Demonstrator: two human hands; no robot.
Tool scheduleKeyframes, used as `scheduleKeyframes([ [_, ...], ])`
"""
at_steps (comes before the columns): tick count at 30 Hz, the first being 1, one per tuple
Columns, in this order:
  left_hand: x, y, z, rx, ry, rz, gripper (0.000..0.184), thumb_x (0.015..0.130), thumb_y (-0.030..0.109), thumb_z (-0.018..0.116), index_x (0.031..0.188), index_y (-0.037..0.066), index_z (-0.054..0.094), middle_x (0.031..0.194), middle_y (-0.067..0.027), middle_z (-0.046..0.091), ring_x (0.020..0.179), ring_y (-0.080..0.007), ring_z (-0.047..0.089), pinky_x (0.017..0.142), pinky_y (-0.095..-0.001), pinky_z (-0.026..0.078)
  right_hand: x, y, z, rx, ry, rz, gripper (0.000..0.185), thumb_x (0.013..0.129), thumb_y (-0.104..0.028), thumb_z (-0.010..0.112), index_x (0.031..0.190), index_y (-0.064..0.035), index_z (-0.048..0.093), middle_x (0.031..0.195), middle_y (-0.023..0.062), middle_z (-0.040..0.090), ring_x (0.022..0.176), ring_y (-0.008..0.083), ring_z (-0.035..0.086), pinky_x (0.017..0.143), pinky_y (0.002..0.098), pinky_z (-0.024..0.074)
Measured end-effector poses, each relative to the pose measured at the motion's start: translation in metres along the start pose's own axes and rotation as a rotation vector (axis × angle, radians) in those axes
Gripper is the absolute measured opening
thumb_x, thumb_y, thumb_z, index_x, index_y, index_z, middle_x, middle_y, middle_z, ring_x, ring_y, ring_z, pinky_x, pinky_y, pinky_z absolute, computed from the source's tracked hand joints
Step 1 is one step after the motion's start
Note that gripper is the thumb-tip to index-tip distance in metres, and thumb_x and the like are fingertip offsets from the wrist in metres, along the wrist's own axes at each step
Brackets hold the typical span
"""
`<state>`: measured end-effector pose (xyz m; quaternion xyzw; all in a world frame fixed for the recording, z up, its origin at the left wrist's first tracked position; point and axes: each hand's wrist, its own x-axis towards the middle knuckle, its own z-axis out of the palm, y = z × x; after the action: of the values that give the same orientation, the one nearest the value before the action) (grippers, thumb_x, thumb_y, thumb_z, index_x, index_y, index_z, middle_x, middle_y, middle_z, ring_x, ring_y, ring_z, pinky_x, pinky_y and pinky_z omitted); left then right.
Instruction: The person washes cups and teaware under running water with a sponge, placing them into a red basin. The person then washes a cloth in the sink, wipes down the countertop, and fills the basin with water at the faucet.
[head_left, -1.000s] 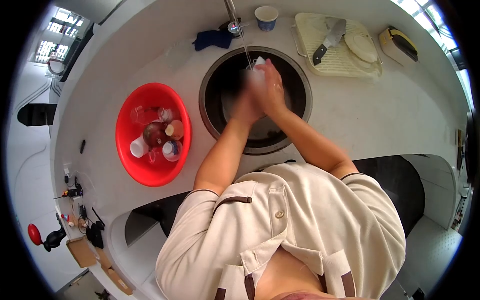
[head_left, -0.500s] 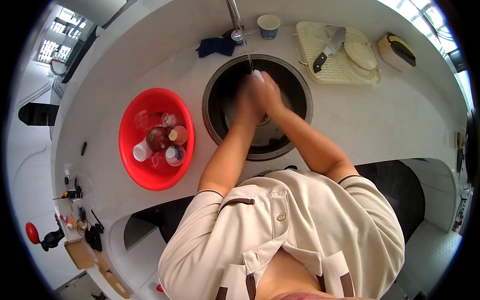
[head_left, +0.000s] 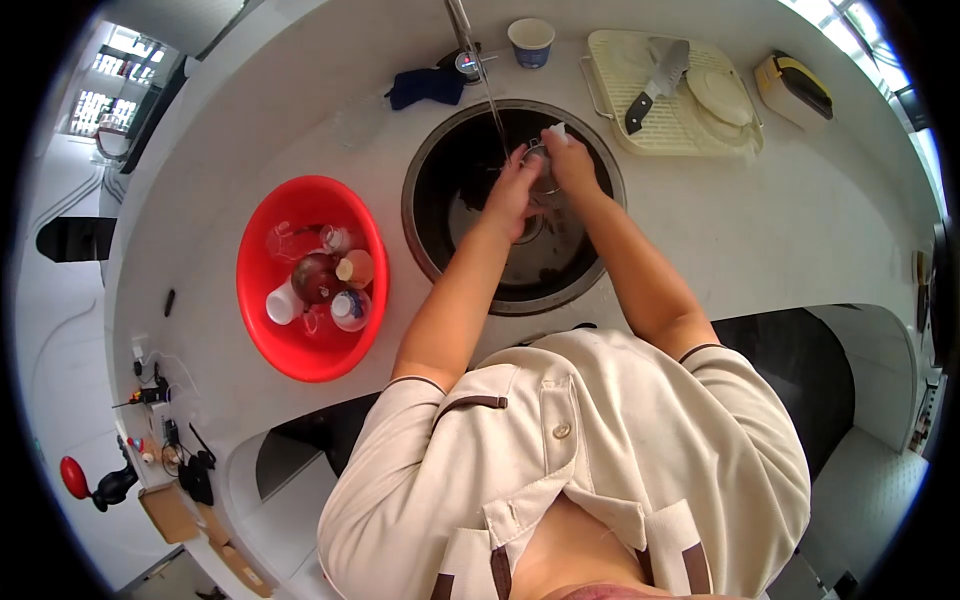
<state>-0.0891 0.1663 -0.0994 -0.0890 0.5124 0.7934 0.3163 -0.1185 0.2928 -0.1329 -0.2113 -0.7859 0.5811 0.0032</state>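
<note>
1. Left hand (head_left: 510, 198): in the sink (head_left: 520, 307), over the bowl; its fingers and thumb are bent around the left side of a clear vessel (head_left: 544, 181), holding it.
2. Right hand (head_left: 573, 168): at the vessel's right side; fingers drawn in narrow on a white wad (head_left: 558, 130), which shows past the fingertips; whether the wad is paper or cloth cannot be told.
3. Vessel: between the two hands, inside the sink's outline, partly covered by fingers; its contents cannot be made out.
4. Tap (head_left: 460, 30): behind the sink; a thin water stream (head_left: 493, 105) falls from it near the left fingertips; whether it meets the vessel cannot be told.
5. Behind the sink: a dark blue cloth (head_left: 425, 88) lies left of the tap; a paper cup (head_left: 531, 45) stands upright to its right.
6. Right of the sink: a ribbed tray (head_left: 622, 75) bears a knife (head_left: 664, 76), handle toward the person, and a pale disc (head_left: 720, 96); a white box (head_left: 788, 90) with a black-and-yellow top sits beyond.
7. Left of the sink: a red basin (head_left: 330, 362) holds a dark red round object (head_left: 315, 278), a white cup (head_left: 284, 303) and clear containers (head_left: 350, 312).
</note>
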Motion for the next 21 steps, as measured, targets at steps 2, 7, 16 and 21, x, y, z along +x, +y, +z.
scheduleKeyframes([
  [2,0.002,-0.001,0.002,0.2,0.142,0.13,0.052,0.094,0.039,0.048,0.135,0.01,0.035,0.123,-0.0106,0.051,0.111,-0.0291,0.05,0.084,-0.0496,0.046,0.009,0.005,0.011,0.081,-0.054,-0.043,0.049,0.09,-0.046,0.046,0.1,0.0,0.061,0.09,0.0132,0.065,0.086,0.0273,0.061,0.077,0.0377,0.0434],
  [7,0.035,-0.018,-0.039,0.073,0.304,0.369,0.044,0.086,0.018,0.058,0.124,0.006,0.04,0.108,-0.0099,0.054,0.094,-0.0203,0.057,0.078,-0.0332,0.05,-0.033,-0.012,0.042,0.44,-0.121,-0.327,0.051,0.095,-0.042,0.037,0.113,0.0008,0.057,0.107,0.0151,0.062,0.1,0.0303,0.057,0.089,0.0362,0.0413],
  [16,0.005,-0.003,-0.033,0.487,0.242,0.723,0.049,0.073,0.012,0.07,0.114,0.004,0.044,0.105,-0.0075,0.054,0.091,-0.0163,0.053,0.081,-0.0268,0.045,-0.028,-0.048,0.013,-0.019,-0.37,-0.231,0.034,0.092,-0.03,0.048,0.107,-0.0022,0.061,0.094,0.0115,0.063,0.091,0.0182,0.058,0.081,0.0316,0.0436],
  [21,0.007,0.011,-0.035,0.104,0.104,0.539,0.042,0.076,0.006,0.063,0.114,0.006,0.044,0.108,-0.0086,0.054,0.096,-0.0192,0.055,0.08,-0.0319,0.049,-0.038,-0.036,0.019,0.789,-0.501,0.026,0.028,0.091,-0.025,0.051,0.107,-0.0031,0.06,0.092,0.0089,0.063,0.088,0.0143,0.057,0.079,0.0293,0.0439],
])
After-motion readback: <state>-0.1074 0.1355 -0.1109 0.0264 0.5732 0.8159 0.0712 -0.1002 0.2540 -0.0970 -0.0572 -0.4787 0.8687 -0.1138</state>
